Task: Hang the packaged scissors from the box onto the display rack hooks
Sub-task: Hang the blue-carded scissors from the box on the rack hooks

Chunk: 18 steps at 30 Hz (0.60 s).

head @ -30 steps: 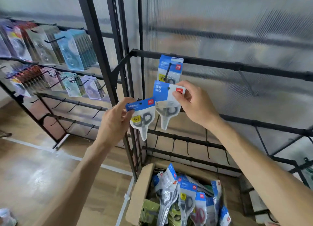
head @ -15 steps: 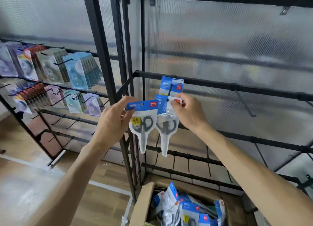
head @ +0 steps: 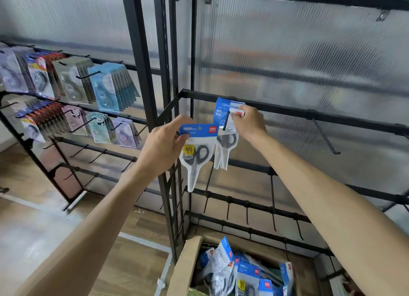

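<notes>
Left hand (head: 162, 150) holds blue-headed scissors pack (head: 197, 149) marked "deli".

The left hand (head: 162, 150) pinches a scissors pack (head: 195, 150) by its blue header, blades pointing down, just left of the hook (head: 226, 121). The right hand (head: 249, 123) grips the top of another pack (head: 226, 136) that is threaded on that hook, against the black rack (head: 287, 114). Below, an open cardboard box (head: 186, 267) holds a jumble of more packs (head: 245, 273). Off to the left, a second rack (head: 66, 100) is hung with other packaged goods.
</notes>
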{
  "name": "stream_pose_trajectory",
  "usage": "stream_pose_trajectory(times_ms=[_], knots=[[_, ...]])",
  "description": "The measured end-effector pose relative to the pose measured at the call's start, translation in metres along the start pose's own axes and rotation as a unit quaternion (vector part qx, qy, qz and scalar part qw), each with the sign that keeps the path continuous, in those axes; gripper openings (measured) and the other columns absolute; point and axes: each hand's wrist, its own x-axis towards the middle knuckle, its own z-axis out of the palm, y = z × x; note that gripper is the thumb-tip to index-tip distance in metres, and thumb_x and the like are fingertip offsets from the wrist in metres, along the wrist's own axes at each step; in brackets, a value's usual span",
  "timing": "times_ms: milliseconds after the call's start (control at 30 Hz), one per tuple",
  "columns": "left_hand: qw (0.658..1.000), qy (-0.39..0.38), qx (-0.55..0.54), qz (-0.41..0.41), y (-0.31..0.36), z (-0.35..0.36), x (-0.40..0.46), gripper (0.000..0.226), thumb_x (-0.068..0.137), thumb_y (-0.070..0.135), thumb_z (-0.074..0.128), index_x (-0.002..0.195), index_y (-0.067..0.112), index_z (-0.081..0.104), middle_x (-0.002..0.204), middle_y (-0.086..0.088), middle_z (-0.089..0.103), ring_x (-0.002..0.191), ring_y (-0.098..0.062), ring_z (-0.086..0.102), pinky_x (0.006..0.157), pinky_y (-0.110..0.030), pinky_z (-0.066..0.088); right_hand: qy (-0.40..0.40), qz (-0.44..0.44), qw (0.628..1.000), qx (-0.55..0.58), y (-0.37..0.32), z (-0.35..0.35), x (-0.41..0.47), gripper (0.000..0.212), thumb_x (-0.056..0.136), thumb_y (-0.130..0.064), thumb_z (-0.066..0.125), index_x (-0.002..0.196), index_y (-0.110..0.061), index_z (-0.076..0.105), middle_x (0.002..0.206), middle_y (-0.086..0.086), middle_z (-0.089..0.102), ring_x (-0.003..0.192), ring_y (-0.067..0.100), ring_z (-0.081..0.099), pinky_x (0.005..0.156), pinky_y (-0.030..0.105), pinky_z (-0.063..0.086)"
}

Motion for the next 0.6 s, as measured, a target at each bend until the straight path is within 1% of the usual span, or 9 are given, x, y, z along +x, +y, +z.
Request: stream_pose_trajectory(times_ms=[100,167,233,267,300,367,433,533,600], knots=[[1.000,-0.012,0.000,0.001,0.002,-0.001,0.002,0.027,0.100,0.018,0.054,0.126,0.020,0.053,0.115,-0.003,0.071,0.081,-0.005,0.064,0.063,-0.014,0.053,0.013,-0.006,0.999,-0.038,0.002,0.001,0.009,0.022,0.098,-0.025,0.055,0.103,-0.007,0.065,0.106,0.013,0.069,0.087,0.026,0.060,0.061,0.025,0.035],[1.000,-0.014,0.002,0.002,0.004,-0.001,0.002,0.027,0.100,0.018,0.054,0.127,0.021,0.053,0.115,-0.004,0.071,0.082,-0.006,0.063,0.065,-0.015,0.053,0.027,-0.025,0.995,-0.093,0.003,-0.002,0.011,0.026,0.098,-0.031,0.058,0.105,-0.007,0.064,0.106,0.013,0.069,0.084,0.025,0.059,0.055,0.024,0.032],[1.000,-0.015,0.006,0.009,0.006,-0.001,0.001,0.027,0.100,0.019,0.054,0.127,0.020,0.053,0.114,-0.004,0.071,0.081,-0.006,0.062,0.064,-0.012,0.051,0.023,-0.045,0.986,-0.156,0.003,-0.008,0.009,0.034,0.097,-0.037,0.062,0.111,-0.007,0.059,0.107,0.011,0.068,0.085,0.025,0.063,0.055,0.025,0.040],[1.000,-0.018,0.006,0.015,0.007,-0.002,-0.001,0.027,0.100,0.019,0.054,0.126,0.020,0.053,0.114,-0.004,0.071,0.081,-0.005,0.062,0.063,-0.011,0.050,0.013,-0.055,0.980,-0.191,0.003,-0.013,0.006,0.039,0.095,-0.038,0.064,0.118,-0.007,0.054,0.109,0.010,0.067,0.087,0.026,0.065,0.057,0.029,0.047],[1.000,-0.022,0.004,0.022,0.008,-0.003,-0.002,0.027,0.100,0.019,0.054,0.126,0.020,0.053,0.114,-0.004,0.071,0.082,-0.005,0.062,0.064,-0.011,0.050,0.003,-0.069,0.972,-0.224,0.003,-0.018,0.000,0.046,0.093,-0.036,0.067,0.124,-0.007,0.048,0.113,0.011,0.066,0.090,0.027,0.067,0.060,0.033,0.054],[0.999,-0.029,-0.005,0.039,0.010,-0.006,-0.006,0.027,0.099,0.019,0.054,0.126,0.019,0.054,0.113,-0.004,0.071,0.082,-0.005,0.063,0.066,-0.014,0.052,-0.002,-0.106,0.960,-0.258,0.001,-0.031,-0.020,0.059,0.089,-0.032,0.073,0.132,-0.009,0.039,0.119,0.012,0.062,0.093,0.026,0.067,0.063,0.036,0.059],[0.998,-0.031,-0.008,0.051,0.013,-0.010,-0.007,0.026,0.098,0.019,0.055,0.125,0.018,0.055,0.109,-0.002,0.071,0.079,-0.006,0.065,0.066,-0.018,0.055,-0.003,-0.169,0.958,-0.231,-0.003,-0.042,-0.050,0.057,0.087,-0.037,0.074,0.126,-0.012,0.041,0.116,0.007,0.060,0.090,0.021,0.066,0.063,0.034,0.059],[0.998,-0.023,-0.017,0.064,0.018,-0.014,-0.004,0.023,0.098,0.018,0.056,0.121,0.023,0.055,0.101,0.007,0.069,0.078,-0.001,0.065,0.066,-0.019,0.058,-0.103,-0.222,0.963,-0.109,-0.014,-0.055,-0.096,0.043,0.090,-0.043,0.070,0.118,-0.018,0.049,0.102,-0.005,0.063,0.081,0.007,0.064,0.066,0.027,0.058],[0.997,-0.022,-0.021,0.066,0.021,-0.014,0.000,0.021,0.099,0.019,0.056,0.119,0.025,0.055,0.099,0.014,0.064,0.075,0.010,0.062,0.066,-0.015,0.056,-0.155,-0.226,0.961,-0.039,-0.018,-0.057,-0.111,0.033,0.095,-0.036,0.066,0.120,-0.017,0.054,0.107,-0.006,0.066,0.090,0.003,0.065,0.077,0.026,0.059]])
